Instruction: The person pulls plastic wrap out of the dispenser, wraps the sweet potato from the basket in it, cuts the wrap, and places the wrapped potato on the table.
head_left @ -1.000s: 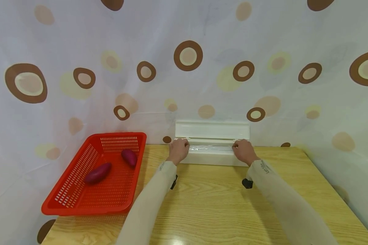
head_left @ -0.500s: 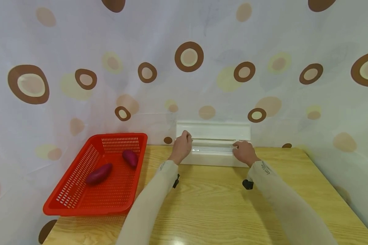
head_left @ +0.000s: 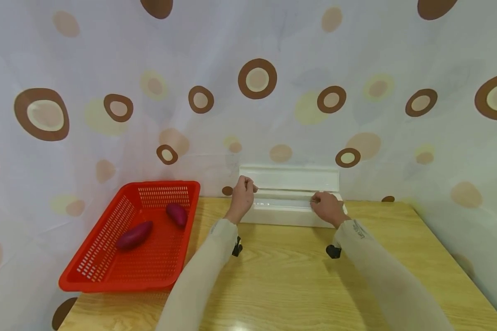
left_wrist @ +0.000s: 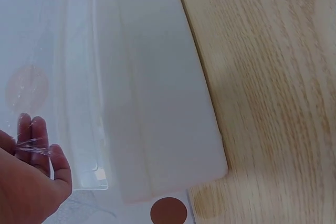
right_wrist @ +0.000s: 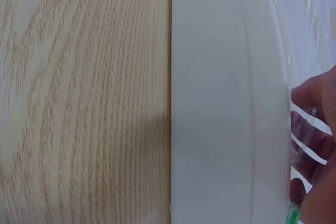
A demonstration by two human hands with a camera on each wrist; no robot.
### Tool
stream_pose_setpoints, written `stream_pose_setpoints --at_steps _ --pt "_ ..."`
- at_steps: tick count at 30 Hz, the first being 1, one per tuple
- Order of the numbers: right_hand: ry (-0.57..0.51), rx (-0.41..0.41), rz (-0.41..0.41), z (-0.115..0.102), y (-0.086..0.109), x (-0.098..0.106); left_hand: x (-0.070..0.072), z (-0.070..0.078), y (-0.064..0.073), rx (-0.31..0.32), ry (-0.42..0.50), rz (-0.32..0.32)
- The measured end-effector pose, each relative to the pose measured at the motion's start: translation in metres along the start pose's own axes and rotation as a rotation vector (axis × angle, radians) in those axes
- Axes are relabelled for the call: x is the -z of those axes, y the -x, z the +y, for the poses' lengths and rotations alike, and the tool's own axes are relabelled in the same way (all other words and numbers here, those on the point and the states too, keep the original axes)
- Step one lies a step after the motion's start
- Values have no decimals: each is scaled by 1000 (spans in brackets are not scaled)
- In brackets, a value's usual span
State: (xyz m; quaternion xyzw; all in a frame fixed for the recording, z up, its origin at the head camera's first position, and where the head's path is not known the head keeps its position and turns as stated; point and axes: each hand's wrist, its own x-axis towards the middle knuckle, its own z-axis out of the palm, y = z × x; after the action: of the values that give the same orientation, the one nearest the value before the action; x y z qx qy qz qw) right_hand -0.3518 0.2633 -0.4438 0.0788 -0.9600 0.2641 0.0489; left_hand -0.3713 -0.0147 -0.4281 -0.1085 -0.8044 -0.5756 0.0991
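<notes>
Head view: Clear film (left_wrist: 34,149) is worked by hand over a white box (head_left: 290,218) on a wooden table (head_left: 281,276), the lid (head_left: 290,178) raised along the box's rear. At the box's left end, the left hand (head_left: 241,200) pinches film bunched into strands between thumb and bent fingers; toward its right end, the right hand (head_left: 329,209) curls its fingers on the film, though whether the tips meet is hidden. Left of the box, a red basket (head_left: 116,287) holds two purple vegetables (head_left: 134,235). The film looks light, limp and apt to cling or tear, best held by its free edge near both corners; the box appears stiff and smooth.
</notes>
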Motion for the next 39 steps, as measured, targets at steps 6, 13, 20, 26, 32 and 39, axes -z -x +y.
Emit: stream_pose_setpoints --at_steps 6,13,20,26,32,39 --pt "-85 18 79 4 3 -2 3 5 2 29 3 1" --pt "-65 134 51 12 10 13 14 7 5 -43 -130 -80" --pt "56 255 87 11 13 24 23 16 6 -78 -196 -68" --pt "-6 249 148 4 19 31 30 20 9 -87 -213 -24" --pt "-35 230 190 0 20 35 39 26 12 -126 -203 -20" --pt "-81 185 210 -8 23 40 44 35 13 -122 -189 -47"
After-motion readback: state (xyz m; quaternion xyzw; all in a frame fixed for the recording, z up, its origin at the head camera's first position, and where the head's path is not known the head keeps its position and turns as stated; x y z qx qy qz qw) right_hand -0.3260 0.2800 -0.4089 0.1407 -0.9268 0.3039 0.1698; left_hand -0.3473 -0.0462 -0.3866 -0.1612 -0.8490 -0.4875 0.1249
